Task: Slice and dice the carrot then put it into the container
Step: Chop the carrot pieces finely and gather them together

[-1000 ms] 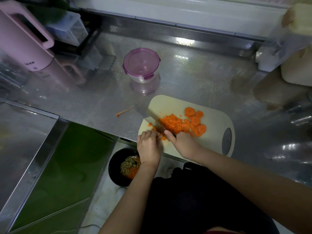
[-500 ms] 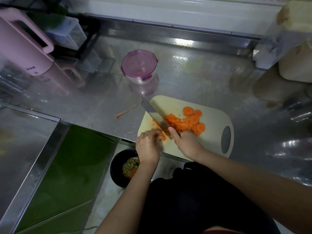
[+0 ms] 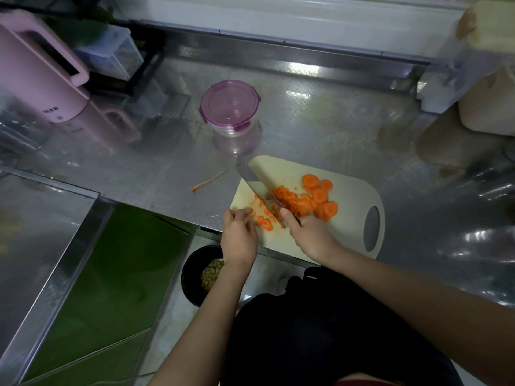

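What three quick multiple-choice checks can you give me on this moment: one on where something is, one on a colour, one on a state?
1. Where is the loose carrot peel?
A. on the counter, left of the cutting board
B. inside the container
C. on the board's handle hole

2. What colour is the container lid?
A. green
B. purple
C. white

3. What state is the container in?
A. open and filled
B. tipped over
C. lid on

Key: 1 A, the strip lies on steel beside the cutting board. 2 B, the lid is translucent purple. 3 C, the lid sits closed while the right hand holds the knife and the left hand steadies carrot pieces.
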A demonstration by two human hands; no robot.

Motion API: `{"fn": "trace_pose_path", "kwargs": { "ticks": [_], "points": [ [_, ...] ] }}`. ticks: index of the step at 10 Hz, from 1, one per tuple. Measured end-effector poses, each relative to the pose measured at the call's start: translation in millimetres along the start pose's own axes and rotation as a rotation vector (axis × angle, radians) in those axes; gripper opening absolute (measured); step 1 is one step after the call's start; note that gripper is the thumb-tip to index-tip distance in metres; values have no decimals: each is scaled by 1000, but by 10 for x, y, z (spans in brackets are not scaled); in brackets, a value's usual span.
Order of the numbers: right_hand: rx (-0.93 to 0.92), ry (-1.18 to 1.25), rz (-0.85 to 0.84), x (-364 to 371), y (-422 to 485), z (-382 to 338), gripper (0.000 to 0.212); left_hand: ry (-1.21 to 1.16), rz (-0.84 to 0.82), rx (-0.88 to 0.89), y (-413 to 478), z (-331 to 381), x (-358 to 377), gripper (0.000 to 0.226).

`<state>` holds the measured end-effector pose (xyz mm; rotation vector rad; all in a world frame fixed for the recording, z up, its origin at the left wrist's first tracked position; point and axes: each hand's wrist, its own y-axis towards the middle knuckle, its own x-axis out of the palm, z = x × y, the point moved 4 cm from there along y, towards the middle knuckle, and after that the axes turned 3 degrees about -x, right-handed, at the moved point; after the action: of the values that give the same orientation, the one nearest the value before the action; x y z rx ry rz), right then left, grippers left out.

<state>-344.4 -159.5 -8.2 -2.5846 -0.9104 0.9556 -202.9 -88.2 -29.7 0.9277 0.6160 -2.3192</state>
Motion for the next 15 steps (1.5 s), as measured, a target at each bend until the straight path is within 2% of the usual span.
{"fn": "trace_pose_path", "kwargs": {
  "ticks": [2, 3, 6, 9, 10, 13, 14, 15],
  "points": [
    [-6, 13, -5, 8, -30, 21, 64, -26, -104, 60, -52, 13, 89, 26],
    [-22, 20, 1, 6, -57, 20, 63, -51, -103, 57, -65, -20, 94, 30],
    [-5, -31, -49, 79, -139, -20, 64, -30, 4, 54, -36, -17, 79, 6],
    [-11, -166, -102, 82, -157, -108, 60, 24, 22, 21, -19, 10, 70, 6],
    [-24, -175, -140, 86, -174, -145, 46, 16, 36, 17, -27, 26, 74, 7],
    [3, -170, -177, 180, -108, -65, 45, 51, 32, 6, -17, 32, 60, 9],
    [-3, -165, -187, 177, -108, -69, 45, 70, 28, 19, -16, 57, 55, 9],
    [-14, -200, -186, 207, -66, -99, 60, 63, 21, 28, -24, 51, 70, 9]
  ]
}}
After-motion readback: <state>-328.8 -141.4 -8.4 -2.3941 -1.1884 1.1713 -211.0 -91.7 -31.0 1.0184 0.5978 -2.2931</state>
